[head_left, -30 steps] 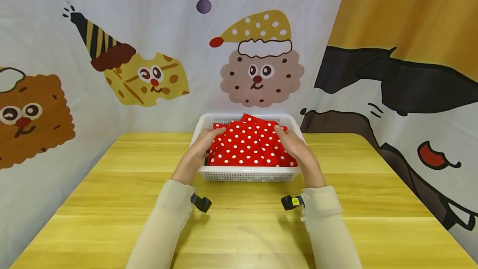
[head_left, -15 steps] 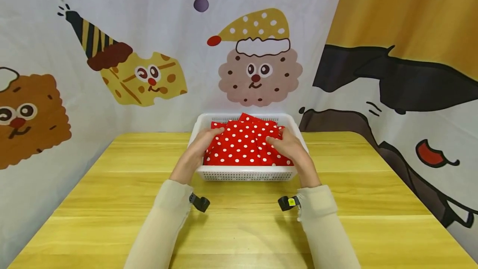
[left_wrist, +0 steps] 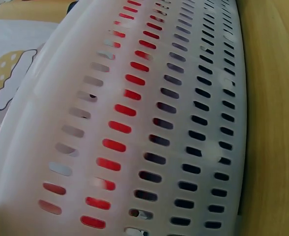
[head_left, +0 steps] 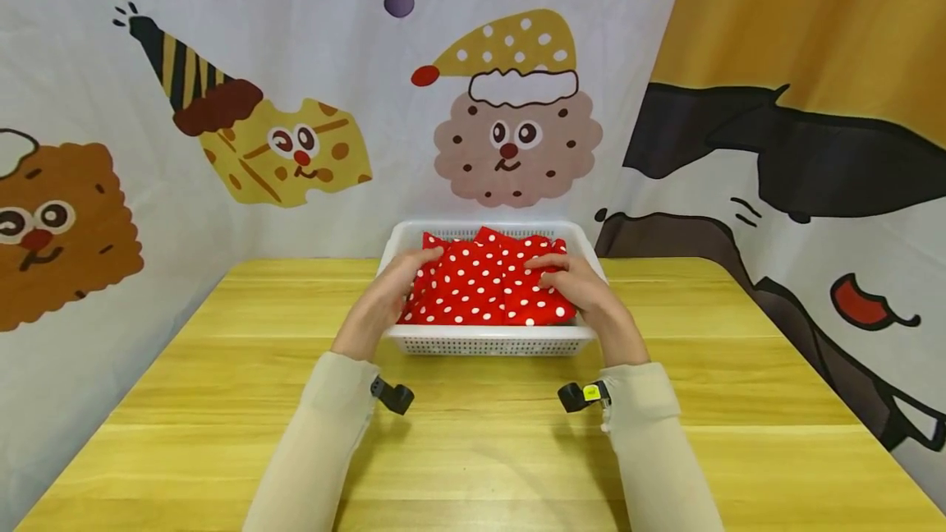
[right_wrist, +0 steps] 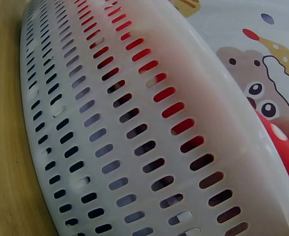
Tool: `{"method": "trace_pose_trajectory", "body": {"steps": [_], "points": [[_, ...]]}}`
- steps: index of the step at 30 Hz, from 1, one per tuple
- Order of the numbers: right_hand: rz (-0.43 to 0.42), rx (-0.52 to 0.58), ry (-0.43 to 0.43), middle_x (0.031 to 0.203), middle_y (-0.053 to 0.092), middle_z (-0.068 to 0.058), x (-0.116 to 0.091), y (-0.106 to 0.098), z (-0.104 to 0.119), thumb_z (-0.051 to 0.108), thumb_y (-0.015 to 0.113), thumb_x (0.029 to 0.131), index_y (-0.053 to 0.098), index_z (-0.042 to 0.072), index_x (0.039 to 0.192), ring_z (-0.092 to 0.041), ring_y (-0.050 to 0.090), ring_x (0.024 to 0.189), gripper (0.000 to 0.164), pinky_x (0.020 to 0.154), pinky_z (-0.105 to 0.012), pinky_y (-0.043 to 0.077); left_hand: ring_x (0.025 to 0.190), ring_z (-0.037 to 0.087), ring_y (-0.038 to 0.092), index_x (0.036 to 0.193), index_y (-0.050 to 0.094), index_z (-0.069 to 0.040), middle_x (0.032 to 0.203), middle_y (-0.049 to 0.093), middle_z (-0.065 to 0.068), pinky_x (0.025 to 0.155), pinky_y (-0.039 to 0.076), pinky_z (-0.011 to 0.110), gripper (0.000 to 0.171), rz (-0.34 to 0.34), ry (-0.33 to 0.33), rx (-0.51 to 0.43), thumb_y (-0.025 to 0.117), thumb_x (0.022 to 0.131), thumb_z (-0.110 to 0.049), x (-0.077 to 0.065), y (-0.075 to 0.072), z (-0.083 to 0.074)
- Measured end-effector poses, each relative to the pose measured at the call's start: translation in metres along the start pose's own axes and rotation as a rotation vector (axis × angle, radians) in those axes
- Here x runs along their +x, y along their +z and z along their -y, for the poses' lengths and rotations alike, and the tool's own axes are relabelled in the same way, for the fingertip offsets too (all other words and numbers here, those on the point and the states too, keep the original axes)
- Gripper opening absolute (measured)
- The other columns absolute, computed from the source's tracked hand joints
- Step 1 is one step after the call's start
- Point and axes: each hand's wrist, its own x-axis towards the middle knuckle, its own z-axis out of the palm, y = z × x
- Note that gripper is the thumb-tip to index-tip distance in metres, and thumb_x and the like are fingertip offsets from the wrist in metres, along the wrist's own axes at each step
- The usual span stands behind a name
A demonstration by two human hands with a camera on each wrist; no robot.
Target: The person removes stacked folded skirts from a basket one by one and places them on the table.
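Observation:
A white perforated plastic basket (head_left: 491,335) stands on the table and holds a red cloth with white dots (head_left: 469,290), piled in loose folds. My left hand (head_left: 388,290) grips the cloth's left side, thumb on top, its other fingers mostly hidden. At the right, my right hand (head_left: 587,290) holds the cloth between thumb and fingers. Basket wall (left_wrist: 137,133) fills the left wrist view, with red showing through the slots. In the right wrist view, a red fold (right_wrist: 282,147) lies beside the fingers above the basket rim.
The wooden table (head_left: 473,450) reaches back to a curtain (head_left: 414,146) printed with cartoon biscuits and cheese. A black wrist camera (head_left: 393,396) sits at the left cuff, another camera (head_left: 576,396) at the right one.
My right hand has moved its fingers further over the cloth. The cloth's left corner stands higher and its folds have shifted slightly. The basket stays in place.

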Motion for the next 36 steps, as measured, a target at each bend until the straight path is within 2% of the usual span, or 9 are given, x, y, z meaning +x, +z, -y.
{"method": "trace_pose_trajectory", "body": {"steps": [4, 7, 10, 14, 22, 29, 36], "points": [[-0.057, 0.089, -0.003, 0.165, 0.034, -0.01, 0.0, -0.002, 0.001, 0.01, 0.053, 0.098, 0.062, 0.016, 0.143, -0.033, 0.04, 0.141, 0.047, 0.108, -0.045, 0.05, 0.136, 0.028, 0.047, 0.154, 0.038, -0.017, 0.152, 0.046, 0.006, 0.113, 0.046, 0.048, 0.062, 0.024, -0.019, 0.023, 0.056, 0.102, -0.045, 0.002, -0.001, 0.002], [-0.072, 0.164, -0.016, 0.167, 0.031, -0.009, -0.002, -0.007, 0.002, 0.01, 0.052, 0.099, 0.06, 0.018, 0.146, -0.032, 0.038, 0.143, 0.048, 0.105, -0.04, 0.053, 0.137, 0.029, 0.046, 0.151, 0.046, -0.018, 0.155, 0.043, 0.006, 0.112, 0.046, 0.048, 0.052, 0.012, 0.02, 0.013, 0.059, 0.103, -0.034, 0.003, -0.003, 0.003], [-0.055, 0.217, -0.033, 0.167, 0.03, -0.007, -0.003, -0.011, 0.004, 0.009, 0.05, 0.1, 0.059, 0.017, 0.148, -0.031, 0.037, 0.145, 0.049, 0.096, -0.032, 0.057, 0.138, 0.031, 0.045, 0.148, 0.053, -0.021, 0.159, 0.039, 0.005, 0.113, 0.045, 0.049, 0.049, 0.0, 0.08, 0.0, 0.063, 0.1, -0.02, 0.003, -0.005, 0.004], [-0.036, 0.239, -0.05, 0.167, 0.03, -0.006, -0.006, -0.014, 0.009, 0.009, 0.051, 0.1, 0.058, 0.018, 0.148, -0.031, 0.036, 0.145, 0.049, 0.085, -0.023, 0.059, 0.141, 0.031, 0.041, 0.147, 0.055, -0.026, 0.161, 0.036, 0.002, 0.114, 0.043, 0.051, 0.056, -0.013, 0.135, -0.039, 0.067, 0.095, -0.011, 0.001, -0.008, 0.002], [-0.075, 0.242, -0.088, 0.166, 0.031, -0.007, -0.017, -0.019, 0.019, 0.013, 0.053, 0.101, 0.059, 0.018, 0.147, -0.029, 0.037, 0.143, 0.047, 0.085, -0.022, 0.058, 0.144, 0.031, 0.036, 0.148, 0.054, -0.031, 0.163, 0.031, -0.002, 0.111, 0.046, 0.049, 0.062, 0.002, 0.2, -0.14, 0.067, 0.092, -0.009, -0.006, -0.01, -0.006], [-0.086, 0.171, -0.156, 0.16, 0.04, -0.01, -0.038, -0.026, 0.028, 0.02, 0.056, 0.104, 0.062, 0.014, 0.144, -0.028, 0.047, 0.131, 0.041, 0.085, -0.024, 0.059, 0.14, 0.029, 0.041, 0.144, 0.058, -0.029, 0.158, 0.037, -0.001, 0.109, 0.048, 0.049, 0.057, -0.009, 0.264, -0.102, 0.065, 0.092, -0.007, -0.03, -0.003, -0.01], [-0.036, 0.145, -0.23, 0.148, 0.043, -0.01, -0.061, -0.036, 0.035, 0.016, 0.06, 0.102, 0.063, 0.013, 0.139, -0.029, 0.052, 0.124, 0.038, 0.084, -0.029, 0.062, 0.135, 0.031, 0.046, 0.142, 0.058, -0.022, 0.153, 0.042, 0.005, 0.095, 0.059, 0.042, 0.047, 0.008, 0.332, -0.042, 0.063, 0.096, -0.011, -0.056, -0.004, -0.009]]}}
